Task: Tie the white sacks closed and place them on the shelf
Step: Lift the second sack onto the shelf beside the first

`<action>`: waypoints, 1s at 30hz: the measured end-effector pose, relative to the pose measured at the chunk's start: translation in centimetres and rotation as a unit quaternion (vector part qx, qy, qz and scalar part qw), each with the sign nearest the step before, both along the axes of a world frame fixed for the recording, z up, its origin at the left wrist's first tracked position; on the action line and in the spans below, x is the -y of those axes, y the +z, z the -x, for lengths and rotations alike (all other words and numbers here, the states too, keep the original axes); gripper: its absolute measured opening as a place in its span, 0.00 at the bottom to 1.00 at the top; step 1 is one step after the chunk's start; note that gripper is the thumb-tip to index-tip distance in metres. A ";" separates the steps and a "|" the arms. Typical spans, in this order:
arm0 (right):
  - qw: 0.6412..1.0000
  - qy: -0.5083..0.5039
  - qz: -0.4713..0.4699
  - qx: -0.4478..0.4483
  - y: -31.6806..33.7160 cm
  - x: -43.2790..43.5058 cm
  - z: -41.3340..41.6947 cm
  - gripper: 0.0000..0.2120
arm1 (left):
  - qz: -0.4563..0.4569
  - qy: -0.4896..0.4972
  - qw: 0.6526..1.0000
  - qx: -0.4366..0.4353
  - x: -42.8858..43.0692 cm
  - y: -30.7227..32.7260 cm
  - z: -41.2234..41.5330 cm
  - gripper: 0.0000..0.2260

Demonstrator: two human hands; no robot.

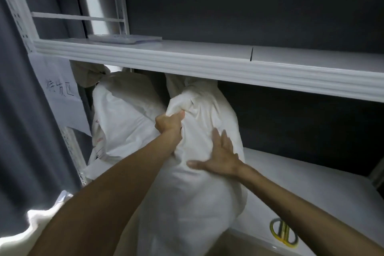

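White sack (193, 203): soft, bulky cloth, probably full and fairly heavy; dents under pressure. Location: leaning into lower shelf (311, 183), touching second sack (124, 114). Grip: left hand (169, 122) clenches a bunched fold near the top; right hand (220, 156) pressed flat, fingers spread. Best hold: gathered cloth, underside supported.

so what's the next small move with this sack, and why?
Probably shove the sack further in: its lower end overhangs the front edge of the lower shelf. The left hand grips its fabric, the right hand presses flat on it.
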State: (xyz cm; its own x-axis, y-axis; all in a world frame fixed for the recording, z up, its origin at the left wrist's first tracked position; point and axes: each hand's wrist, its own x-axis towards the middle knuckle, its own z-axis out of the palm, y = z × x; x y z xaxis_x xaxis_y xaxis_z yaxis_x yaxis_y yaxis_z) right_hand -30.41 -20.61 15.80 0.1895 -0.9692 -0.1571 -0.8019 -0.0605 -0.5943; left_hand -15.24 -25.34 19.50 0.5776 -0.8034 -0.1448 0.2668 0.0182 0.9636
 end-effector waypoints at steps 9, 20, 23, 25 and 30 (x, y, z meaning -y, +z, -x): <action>0.992 -0.095 0.077 -0.041 -3.9 6.1 0.0 0.46 | 0.035 -0.037 0.999 -0.006 3.9 0.2 3.1 0.13; 0.981 -0.191 -0.016 0.028 -9.6 6.6 3.4 0.54 | -0.216 -0.324 0.775 0.497 3.7 -8.2 -1.5 0.55; 0.994 -0.105 -0.006 0.018 -10.0 6.1 3.8 0.66 | -0.212 -0.385 0.762 0.475 3.8 -9.0 -2.6 0.62; 0.994 -0.109 0.011 -0.022 -11.1 6.0 4.1 0.64 | -0.196 -0.395 0.735 0.514 3.8 -9.8 -2.8 0.63; 0.990 -0.126 0.050 -0.032 -12.6 7.6 3.4 0.55 | -0.108 -0.257 0.802 0.529 5.5 -13.3 -2.3 0.49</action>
State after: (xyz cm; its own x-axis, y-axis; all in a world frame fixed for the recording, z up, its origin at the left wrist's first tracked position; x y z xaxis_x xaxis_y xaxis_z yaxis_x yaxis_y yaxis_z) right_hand -33.76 -28.18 3.24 -0.0680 -0.9957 -0.0626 -0.8352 0.0911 -0.5423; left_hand -12.89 -30.83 6.18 0.0694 -0.9968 0.0399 -0.7827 -0.0296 0.6217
